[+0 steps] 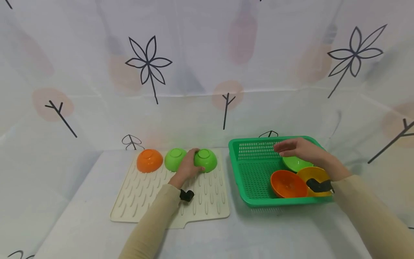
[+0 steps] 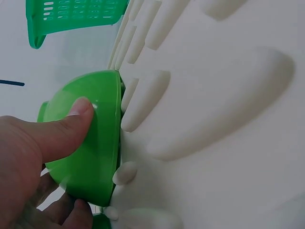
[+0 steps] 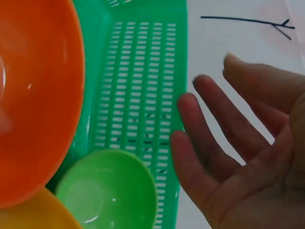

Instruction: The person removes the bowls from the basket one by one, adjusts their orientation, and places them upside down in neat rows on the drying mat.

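Note:
My left hand [image 1: 187, 167] grips an upside-down green bowl [image 1: 208, 161] on the cream drying mat [image 1: 210, 210]. The left wrist view shows the thumb on one side of this bowl [image 2: 102, 138] and the fingers curled on the other, its rim down at the mat's ridges. A second green bowl [image 1: 174, 160] and an orange bowl [image 1: 149, 162] stand upside down to its left. Over the far right part of the green basket [image 1: 238, 180], my right hand [image 1: 303, 150] holds nothing, its fingers spread apart in the right wrist view.
Inside the basket, face up at its right side, lie an orange bowl [image 1: 288, 184], a yellow bowl [image 1: 310, 174] and a green bowl [image 1: 295, 164]. A patterned white cloth [image 1: 194, 118] hangs behind the mat and basket. Both stand on a white-covered table [image 1: 245, 233].

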Motion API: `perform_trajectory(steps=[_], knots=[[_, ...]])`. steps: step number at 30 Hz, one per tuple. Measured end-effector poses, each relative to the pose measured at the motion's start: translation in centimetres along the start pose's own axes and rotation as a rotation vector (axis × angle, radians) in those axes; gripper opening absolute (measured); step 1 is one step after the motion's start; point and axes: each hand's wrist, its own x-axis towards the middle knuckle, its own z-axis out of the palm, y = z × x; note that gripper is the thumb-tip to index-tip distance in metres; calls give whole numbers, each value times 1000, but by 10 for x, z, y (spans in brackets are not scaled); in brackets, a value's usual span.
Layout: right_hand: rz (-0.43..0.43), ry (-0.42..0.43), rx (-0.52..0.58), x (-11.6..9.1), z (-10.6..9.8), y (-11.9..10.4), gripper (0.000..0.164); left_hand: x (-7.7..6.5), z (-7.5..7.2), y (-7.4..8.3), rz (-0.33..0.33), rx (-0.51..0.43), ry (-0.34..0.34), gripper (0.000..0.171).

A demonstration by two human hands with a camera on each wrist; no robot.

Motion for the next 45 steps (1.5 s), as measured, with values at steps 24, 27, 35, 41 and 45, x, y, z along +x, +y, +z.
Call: perform_trajectory(steps=[24, 27, 35, 41, 45], knots=[[103, -421, -123, 14, 17, 34, 41, 1, 0, 0, -20, 0, -5, 85], [102, -416, -153, 14, 17, 33, 40, 0, 0, 1, -19, 6, -2, 85], [266, -364, -104, 11, 13, 34, 44, -4, -1, 7, -8, -27, 11, 83], [275, -357, -57, 9, 14, 34, 41, -4, 0, 6, -12, -32, 18, 84], [260, -343, -29, 6, 13, 34, 41, -4, 0, 5, -18, -32, 17, 84]])
